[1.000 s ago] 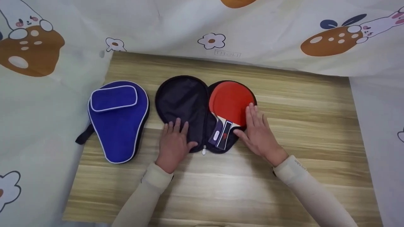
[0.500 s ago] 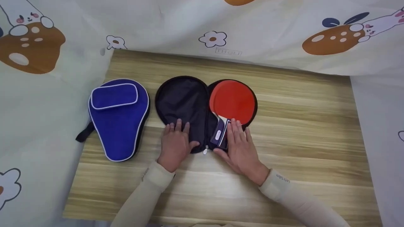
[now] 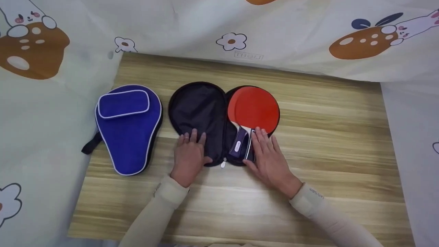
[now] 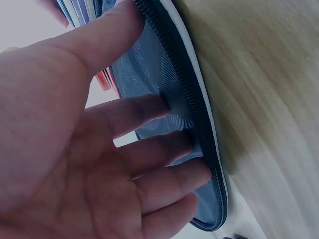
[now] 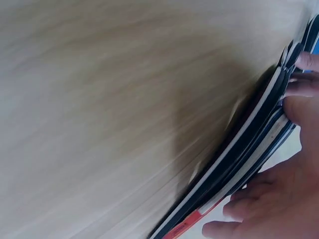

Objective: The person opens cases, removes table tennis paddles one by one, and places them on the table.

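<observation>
Now paddle handles (image 3: 237, 145) slightly farther apart

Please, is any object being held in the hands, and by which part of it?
Nothing appears gripped: the left hand rests on the open case; the right hand lies over a paddle handle.

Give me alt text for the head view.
A left hand rests on an open, black-lined case; the right hand touches one of two overlapping red paddles inside. A blue case lies left on the wood-grain table.
</observation>
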Demonstrator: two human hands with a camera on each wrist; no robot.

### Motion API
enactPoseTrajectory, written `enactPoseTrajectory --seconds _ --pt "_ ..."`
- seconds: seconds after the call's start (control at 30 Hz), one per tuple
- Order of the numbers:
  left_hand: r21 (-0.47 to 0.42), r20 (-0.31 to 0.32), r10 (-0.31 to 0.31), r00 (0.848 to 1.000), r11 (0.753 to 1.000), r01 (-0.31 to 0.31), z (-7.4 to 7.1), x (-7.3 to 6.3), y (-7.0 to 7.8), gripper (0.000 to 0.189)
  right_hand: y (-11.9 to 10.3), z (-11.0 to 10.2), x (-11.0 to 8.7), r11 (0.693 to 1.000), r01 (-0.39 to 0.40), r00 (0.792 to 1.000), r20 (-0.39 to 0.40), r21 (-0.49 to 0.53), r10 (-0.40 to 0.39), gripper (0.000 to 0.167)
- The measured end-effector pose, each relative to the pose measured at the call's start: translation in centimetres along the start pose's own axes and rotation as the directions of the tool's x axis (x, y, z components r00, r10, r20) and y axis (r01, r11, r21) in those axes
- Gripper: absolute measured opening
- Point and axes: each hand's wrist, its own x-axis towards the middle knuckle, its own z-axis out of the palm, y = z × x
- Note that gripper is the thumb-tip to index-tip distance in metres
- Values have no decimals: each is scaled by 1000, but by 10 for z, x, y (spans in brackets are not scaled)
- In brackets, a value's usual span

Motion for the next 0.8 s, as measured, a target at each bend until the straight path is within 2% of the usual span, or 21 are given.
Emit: enactPoseTrajectory --seconds 0.17,0.3,0.47,0.63,0.8 --pt "0 -20 -1 1000 1000 1 1 -1 -1 85 10 -3 -4 999 7 1000 15 47 -7 85" --pt "-19 -13 -2 1000 1000 2 1 0 -1 85 15 -4 -7 997 -6 1000 4 81 6 85" --pt "-14 9 -5 1000 1000 5 1 2 1 85 11 3 -10 983 -95 995 0 160 96 86" --pt "-11 15 -5 1000 1000 5 0 2 1 85 -3 16 -9 959 -207 974 -48 192 220 83" --pt "-3 42 -6 999 1000 6 0 2 0 86 -7 19 -7 966 -208 973 -71 153 221 78"
